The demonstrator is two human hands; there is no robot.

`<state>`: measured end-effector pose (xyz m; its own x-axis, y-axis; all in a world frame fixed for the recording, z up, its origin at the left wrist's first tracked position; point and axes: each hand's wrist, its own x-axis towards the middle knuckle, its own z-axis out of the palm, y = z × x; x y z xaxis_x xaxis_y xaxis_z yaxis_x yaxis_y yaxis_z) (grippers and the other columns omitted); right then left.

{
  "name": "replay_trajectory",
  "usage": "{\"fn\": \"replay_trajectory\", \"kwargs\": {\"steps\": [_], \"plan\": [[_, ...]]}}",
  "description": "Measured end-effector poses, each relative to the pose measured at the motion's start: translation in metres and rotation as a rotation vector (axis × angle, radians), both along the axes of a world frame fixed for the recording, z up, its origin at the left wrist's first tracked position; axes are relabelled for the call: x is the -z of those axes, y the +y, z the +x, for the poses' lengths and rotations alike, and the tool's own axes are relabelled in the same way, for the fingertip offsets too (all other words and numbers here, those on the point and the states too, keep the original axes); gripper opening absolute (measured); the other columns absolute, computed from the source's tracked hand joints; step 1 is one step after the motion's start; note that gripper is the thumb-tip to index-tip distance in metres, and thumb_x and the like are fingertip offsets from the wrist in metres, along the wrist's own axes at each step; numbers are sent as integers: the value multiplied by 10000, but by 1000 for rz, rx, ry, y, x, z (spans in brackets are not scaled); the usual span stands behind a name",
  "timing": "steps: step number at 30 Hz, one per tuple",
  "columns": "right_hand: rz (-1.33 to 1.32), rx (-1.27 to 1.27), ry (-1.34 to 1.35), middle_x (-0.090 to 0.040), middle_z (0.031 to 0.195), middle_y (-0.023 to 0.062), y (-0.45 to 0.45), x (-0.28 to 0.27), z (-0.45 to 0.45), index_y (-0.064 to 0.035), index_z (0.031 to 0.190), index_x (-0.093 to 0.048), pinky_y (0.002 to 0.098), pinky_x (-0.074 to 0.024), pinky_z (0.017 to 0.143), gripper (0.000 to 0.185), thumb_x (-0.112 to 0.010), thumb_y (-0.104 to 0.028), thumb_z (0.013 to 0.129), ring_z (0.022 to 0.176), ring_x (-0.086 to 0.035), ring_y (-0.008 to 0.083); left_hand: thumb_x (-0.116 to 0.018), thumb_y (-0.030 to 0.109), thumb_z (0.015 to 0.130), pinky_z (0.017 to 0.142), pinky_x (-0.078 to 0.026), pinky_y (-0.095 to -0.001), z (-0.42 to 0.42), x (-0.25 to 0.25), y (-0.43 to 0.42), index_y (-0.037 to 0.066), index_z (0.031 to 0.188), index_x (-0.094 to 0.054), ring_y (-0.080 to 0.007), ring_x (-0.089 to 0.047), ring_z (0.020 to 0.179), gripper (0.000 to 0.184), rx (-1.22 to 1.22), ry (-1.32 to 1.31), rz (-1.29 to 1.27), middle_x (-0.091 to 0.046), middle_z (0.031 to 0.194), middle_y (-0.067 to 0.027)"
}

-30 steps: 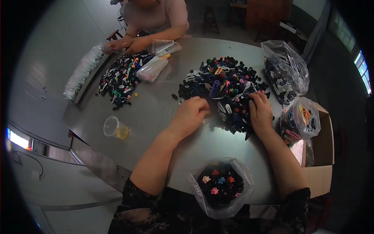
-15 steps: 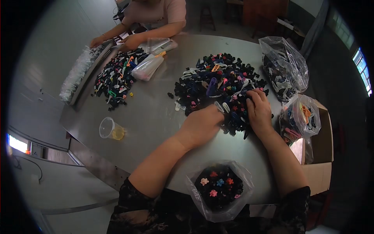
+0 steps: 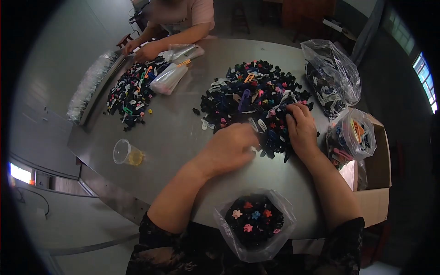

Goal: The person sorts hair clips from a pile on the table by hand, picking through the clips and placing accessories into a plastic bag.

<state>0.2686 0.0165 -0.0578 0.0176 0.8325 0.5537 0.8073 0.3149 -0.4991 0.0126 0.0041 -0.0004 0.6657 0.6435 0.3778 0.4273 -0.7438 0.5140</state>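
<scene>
A large pile of hair clips (image 3: pixel 238 94), mostly black with white, pink, purple and orange ones, lies on the metal table. At its near left edge is my left hand (image 3: pixel 229 149), its fingers smeared by motion, so any clip in them cannot be made out. My right hand (image 3: pixel 302 133) rests against the pile's right side, fingers bent and somewhat apart, with nothing visible held. Just beyond my left fingertips lie pale snap clips (image 3: pixel 261 125). Close to my body stands an open plastic bag (image 3: pixel 283 243) filled with black clips and several coloured flower ones.
Across the metal table (image 3: pixel 176 123), a person (image 3: pixel 183 34) works beside a second clip pile (image 3: pixel 133 89) and a row of clear packets (image 3: pixel 91 85). A plastic cup (image 3: pixel 127 152) with yellowish liquid stands left. Bagged clips (image 3: pixel 332 75) and a cardboard box (image 3: pixel 373 201) are at right.
My left hand has drawn back slightly left and toward me from the pile's edge. My right hand stays against the pile. The view has shifted slightly.
</scene>
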Motion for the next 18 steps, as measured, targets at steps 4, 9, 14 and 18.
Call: {"fn": "replay_trajectory", "kwargs": {"steps": [4,9,14,18], "plan": [[-27,-8,-4,-620,1229,109,-2,-3,-1,-88,1192,-648,441,-424,971,253,-612,-167,954,1167,-569,334,-736,97,777,831,-519,-413,6,9,-8,82,964,-711,-291,-593,964,189,40,291,53,-614,963,-75],[4,-32,0,-623,1219,123,-1,-4,-3,-72,1175,-657,443,-445,971,246,-629,-151,943,1139,-580,347,-711,64,834,789,-512,-373,0,-7,-5,47,993,-698,-275,-626,897,161,-97,-8,-24,-630,965,-84],[33,-63,25,-626,1192,149,-4,-12,-9,-41,1144,-667,434,-490,947,222,-639,-120,938,1099,-588,369,-762,50,803,704,-518,-353,-17,-82,-45,36,1013,-702,-281,-636,816,219,49,-459,-274,-651,962,-94],[-3,-103,56,-621,1215,151,-8,-17,-9,-43,1188,-649,416,-480,959,228,-584,-127,986,1143,-585,365,-837,92,728,661,-477,-295,-17,-108,-62,44,914,-731,-206,-613,739,219,456,-327,-192,-655,881,-82]]}}
